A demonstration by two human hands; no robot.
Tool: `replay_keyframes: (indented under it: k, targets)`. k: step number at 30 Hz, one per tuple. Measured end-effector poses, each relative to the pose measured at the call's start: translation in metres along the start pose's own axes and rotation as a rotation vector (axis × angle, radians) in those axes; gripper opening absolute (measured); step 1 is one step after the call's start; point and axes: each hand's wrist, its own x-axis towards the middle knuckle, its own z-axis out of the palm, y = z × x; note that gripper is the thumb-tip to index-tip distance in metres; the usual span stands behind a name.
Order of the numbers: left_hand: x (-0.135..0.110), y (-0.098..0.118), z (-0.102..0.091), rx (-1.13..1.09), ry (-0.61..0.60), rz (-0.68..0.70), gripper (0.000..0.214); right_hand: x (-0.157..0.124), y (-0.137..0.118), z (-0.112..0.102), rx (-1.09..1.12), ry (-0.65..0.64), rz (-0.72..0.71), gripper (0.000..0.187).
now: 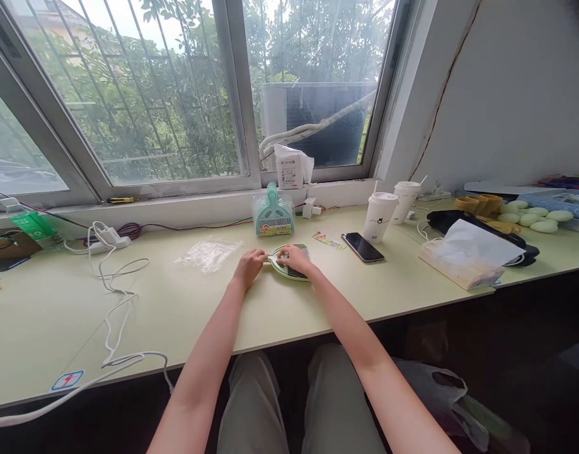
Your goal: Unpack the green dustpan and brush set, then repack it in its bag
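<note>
A small light-green dustpan (293, 277) with a brush (298, 253) set in it lies flat on the table, its handle pointing left. My left hand (249, 267) is closed round the end of the handle. With bent fingers, my right hand (293, 258) grips the brush where handle meets pan; the fingertips partly hide that spot. Behind them, a second green dustpan set (273, 217) stands upright in clear wrapping against the sill. To the left lies a crumpled clear plastic bag (208, 253), and to the right a colourful paper label (329, 240).
A phone (363, 247) and two lidded paper cups (380, 214) stand right of my hands. Farther right are a tissue pack (464, 257) and pale green egg-shaped things (530, 216). White cables (112, 296) run across the left side. A tissue packet (292, 167) sits on the windowsill.
</note>
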Motion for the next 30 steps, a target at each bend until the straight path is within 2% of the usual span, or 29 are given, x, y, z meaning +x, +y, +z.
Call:
replay_keyframes:
  k: [4,8,12,15,18,20,22,25,28,30]
  targets:
    - [0.0,-0.001,0.0,0.003,-0.046,0.003,0.019,0.0,0.0,-0.001,-0.025,-0.019,0.02,0.034]
    - [0.0,-0.002,0.002,-0.027,-0.089,-0.02,0.031,-0.001,-0.001,-0.001,-0.055,-0.033,0.043,0.035]
    - [0.0,0.0,0.003,-0.096,-0.093,-0.07,0.033,-0.002,-0.002,0.0,-0.059,-0.033,0.06,0.034]
    - [-0.001,0.004,0.001,-0.184,-0.051,-0.13,0.029,-0.002,-0.002,0.0,-0.037,-0.017,0.07,0.034]
    - [0.001,0.009,-0.001,-0.306,0.055,-0.225,0.022,-0.002,-0.004,0.002,-0.001,0.026,0.09,0.033]
    - [0.004,0.012,-0.001,-0.411,0.14,-0.309,0.034,-0.001,-0.006,0.003,0.027,0.09,0.117,0.028]
    - [0.009,0.017,-0.001,-0.548,0.172,-0.399,0.045,0.001,-0.01,0.004,0.053,0.183,0.156,0.024]
    - [0.015,0.026,0.003,-0.802,0.067,-0.489,0.046,0.005,-0.013,0.006,0.087,0.301,0.193,0.024]
    - [0.015,0.033,0.006,-1.037,-0.064,-0.542,0.041,0.01,-0.007,0.001,0.115,0.33,0.204,0.029]
    - [0.014,0.033,0.005,-1.16,-0.097,-0.602,0.039,0.01,0.005,-0.006,0.108,0.356,0.26,0.034]
